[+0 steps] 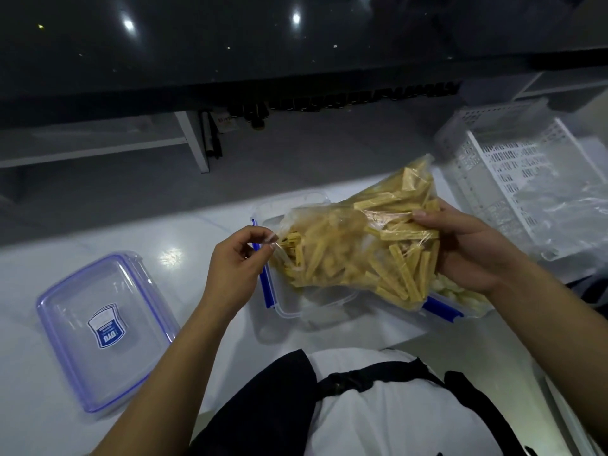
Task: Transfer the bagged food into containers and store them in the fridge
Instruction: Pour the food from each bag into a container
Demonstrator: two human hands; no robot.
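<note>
A: Where is the food at this point?

B: In the clear, floppy plastic bag of pale yellow sticks [358,245], held just above the open clear rectangular container with blue clips [289,304] on the white desk [197,232]. The right hand [460,248] is clamped around the bag's fat closed end, tilting it; the left hand [237,258] pinches the thin film at the bag's mouth between thumb and fingertips.

A: How will it handle?

B: Soft and shapeless, I'd judge. The film looks slick and gives no support, so the weight sits wherever the sticks slump. The sticks themselves look stiff and may snap if squeezed. Best to cup the bulk from beneath and hold the mouth open over the container, so pieces slide out rather than dump over the rim.

A: Anything else nearby?

B: The clear blue-rimmed lid [105,327] lies to the left, and a white perforated plastic basket [513,166] stands to the right.
</note>
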